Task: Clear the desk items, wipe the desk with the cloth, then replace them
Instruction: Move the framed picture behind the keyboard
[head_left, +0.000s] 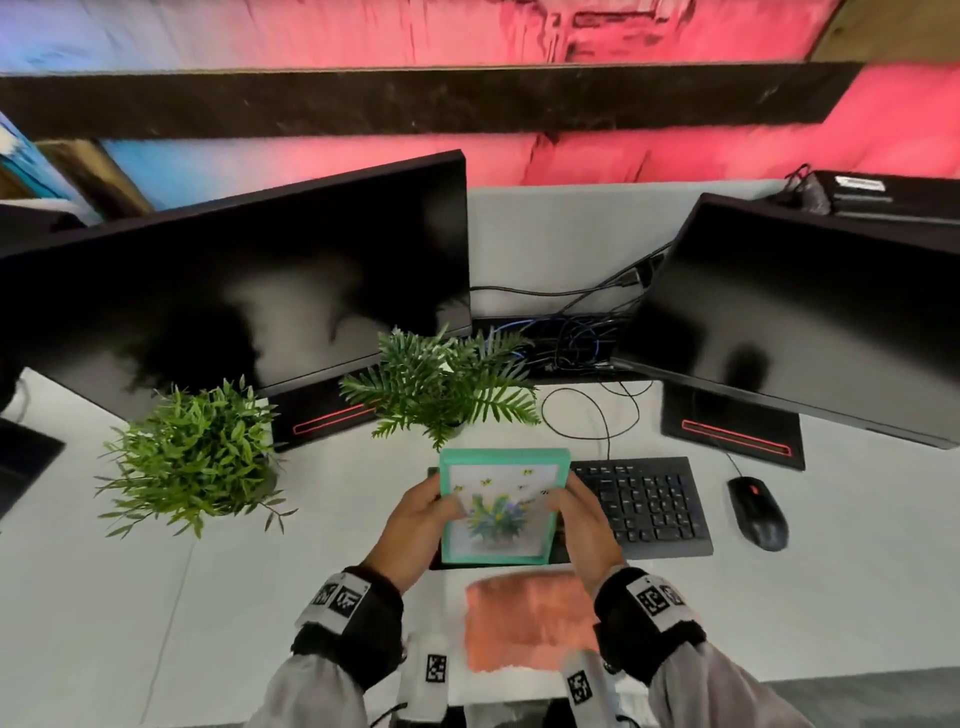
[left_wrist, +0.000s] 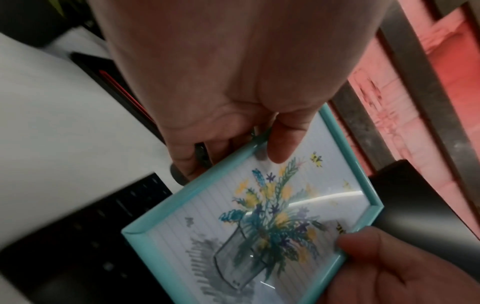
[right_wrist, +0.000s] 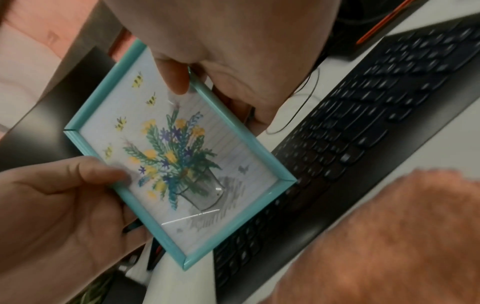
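**Framed picture in the air over a crowded desk**

White desk surface (head_left: 130, 597) is carrying two dark monitors, two potted plants, a black keyboard (head_left: 644, 506), a mouse (head_left: 757, 512) and an orange cloth (head_left: 524, 623) lying at the near edge. Above the left part of the keyboard, both hands are holding a small teal picture frame (head_left: 498, 506) clear of the desk, glass side up toward the head camera.

The left hand (head_left: 410, 525) is pinching the frame's left edge, thumb on the glass and fingers curled behind; the right hand (head_left: 584, 535) is doing the same on the right edge. In both wrist views the thumbs are pressing the glazing rather than the rim.

Risks, as I am judging them: the grip is resting on smooth glass and a thin moulding, so a slip while one hand is letting go could be dropping the frame onto the keys. The fern-like plant (head_left: 441, 389) is standing just beyond the frame's top edge, and a forward carry could be catching its fronds and tipping the pot. Cables (head_left: 576, 410) are trailing behind the keyboard and could be snagging a corner. Thumb pressure is also likely smearing the glass.
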